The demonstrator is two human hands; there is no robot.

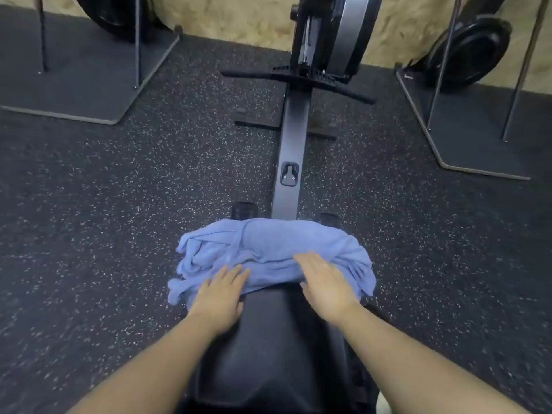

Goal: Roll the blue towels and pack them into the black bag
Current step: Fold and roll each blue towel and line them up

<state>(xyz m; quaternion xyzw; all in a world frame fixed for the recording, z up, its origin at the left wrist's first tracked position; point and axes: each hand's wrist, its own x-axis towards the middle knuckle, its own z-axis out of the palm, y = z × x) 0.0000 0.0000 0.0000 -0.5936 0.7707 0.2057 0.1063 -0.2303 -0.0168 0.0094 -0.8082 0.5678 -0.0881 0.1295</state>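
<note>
A blue towel [268, 243] lies bunched and partly rolled across the far end of a black, smooth, seamed surface [268, 339] right in front of me; I cannot tell whether this is the black bag. My left hand [221, 291] rests palm down on the towel's near left edge, fingers flat and pointing forward. Palm down as well, my right hand [325, 282] lies flat on the towel's near right part. Neither hand closes around the cloth. The towel's left end hangs loose over the side.
A rowing machine's rail [291, 162] runs forward from behind the towel to its flywheel housing [331, 34]. Metal stands on flat bases sit at far left [89, 85] and far right [478, 121]. Speckled black rubber floor [119, 204] surrounds everything.
</note>
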